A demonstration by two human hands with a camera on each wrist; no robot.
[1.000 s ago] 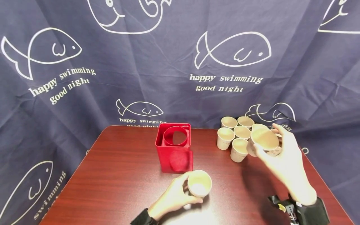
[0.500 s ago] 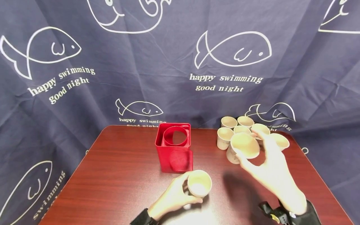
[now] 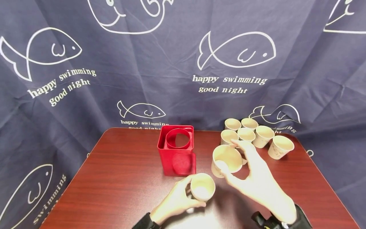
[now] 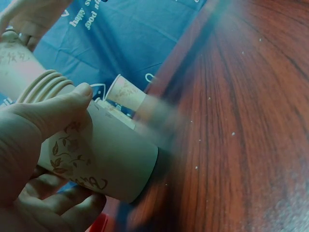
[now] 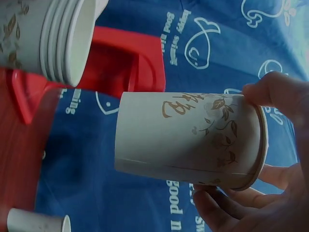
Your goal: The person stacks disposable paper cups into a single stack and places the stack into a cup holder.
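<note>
My left hand (image 3: 178, 198) grips a stack of nested paper cups (image 3: 202, 187) standing on the red-brown table (image 3: 120, 178), in front of the red box. In the left wrist view the thumb lies along the stack (image 4: 104, 152). My right hand (image 3: 251, 178) holds a single paper cup (image 3: 226, 160) by its rim in the air, tilted, just right of and above the stack. The right wrist view shows that cup (image 5: 190, 137) with a leaf pattern, pinched at the rim, with the stack (image 5: 50, 36) at upper left.
A red square box (image 3: 177, 149) with a round opening on top stands at the table's middle. Several loose paper cups (image 3: 251, 135) cluster at the back right corner. A dark blue cloth with fish drawings (image 3: 183, 63) hangs behind.
My right hand has carried its cup left and down from the cluster toward the stack. The left hand and its stack have stayed put.
</note>
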